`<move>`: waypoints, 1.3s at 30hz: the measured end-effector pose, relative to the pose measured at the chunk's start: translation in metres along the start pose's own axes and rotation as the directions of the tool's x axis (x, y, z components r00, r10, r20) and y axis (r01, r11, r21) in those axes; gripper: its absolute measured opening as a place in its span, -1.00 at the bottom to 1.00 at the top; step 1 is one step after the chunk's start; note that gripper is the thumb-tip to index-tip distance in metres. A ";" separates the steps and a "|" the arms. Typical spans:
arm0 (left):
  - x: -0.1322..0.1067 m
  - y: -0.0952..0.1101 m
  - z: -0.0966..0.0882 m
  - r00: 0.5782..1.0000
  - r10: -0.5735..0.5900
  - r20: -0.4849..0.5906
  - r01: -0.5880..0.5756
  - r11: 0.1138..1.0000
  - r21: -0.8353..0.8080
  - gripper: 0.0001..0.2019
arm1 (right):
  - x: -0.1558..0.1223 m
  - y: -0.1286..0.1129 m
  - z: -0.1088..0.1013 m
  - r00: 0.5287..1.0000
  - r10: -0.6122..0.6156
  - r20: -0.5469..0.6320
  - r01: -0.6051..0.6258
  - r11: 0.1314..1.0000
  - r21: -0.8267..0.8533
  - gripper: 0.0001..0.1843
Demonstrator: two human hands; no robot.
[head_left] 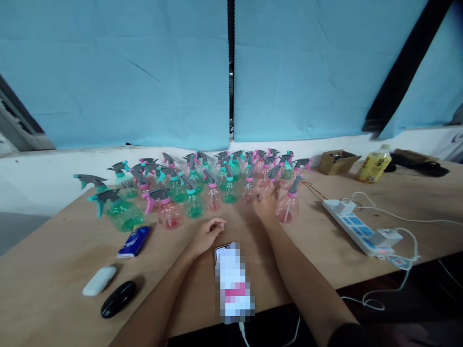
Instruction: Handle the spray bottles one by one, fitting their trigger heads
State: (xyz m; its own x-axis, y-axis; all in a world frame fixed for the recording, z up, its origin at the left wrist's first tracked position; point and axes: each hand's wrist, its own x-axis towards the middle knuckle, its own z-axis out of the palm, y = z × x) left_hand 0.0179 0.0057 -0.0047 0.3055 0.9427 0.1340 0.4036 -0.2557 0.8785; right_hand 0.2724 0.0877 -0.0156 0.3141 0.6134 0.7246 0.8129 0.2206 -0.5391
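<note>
My left hand [210,234] rests on the table in front of the bottles, fingers loosely curled with a gap, holding nothing visible. Among the front bottles, my right hand [265,201] is closed around a pink spray bottle [274,172]; its grey head shows just above the fingers, and the hand hides most of its body. Just right of that hand stands another pink spray bottle [288,208] with some pink liquid. To its left is a clear pink bottle [249,189]. A green spray bottle [194,205] stands beyond my left hand. Below both hands lies a phone [234,284], its screen blurred out.
Many more pink and green spray bottles [125,214] crowd the back of the table [68,241]. At left lie a blue packet [134,241], a white case [99,281] and a black case [118,299]. Right are a power strip [356,232], cardboard box [337,163] and yellow-labelled drink bottle [374,164].
</note>
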 end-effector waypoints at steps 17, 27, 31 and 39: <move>0.001 -0.003 -0.001 1.000 0.014 0.000 -0.014 1.000 0.000 -0.63 | -0.004 -0.021 -0.008 0.999 -0.017 -0.030 0.016 0.999 -0.036 -0.36; 0.000 -0.001 -0.001 1.000 -0.002 -0.008 0.002 1.000 -0.001 -0.64 | -0.020 -0.071 -0.027 0.999 0.042 -0.012 -0.042 0.999 0.025 -0.44; 0.000 -0.001 -0.001 1.000 0.002 -0.001 -0.002 1.000 -0.005 -0.66 | -0.022 -0.072 -0.023 0.999 0.044 -0.017 -0.044 0.999 0.023 -0.49; 0.002 -0.005 -0.001 1.000 -0.002 0.002 0.002 1.000 -0.022 -0.63 | -0.038 -0.094 -0.023 0.998 -0.047 0.048 0.043 0.996 0.073 -0.56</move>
State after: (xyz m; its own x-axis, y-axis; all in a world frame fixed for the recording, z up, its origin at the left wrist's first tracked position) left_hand 0.0162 0.0087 -0.0082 0.3067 0.9427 0.1313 0.3854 -0.2491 0.8885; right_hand 0.1953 0.0263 0.0178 0.2517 0.6380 0.7277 0.7878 0.3016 -0.5370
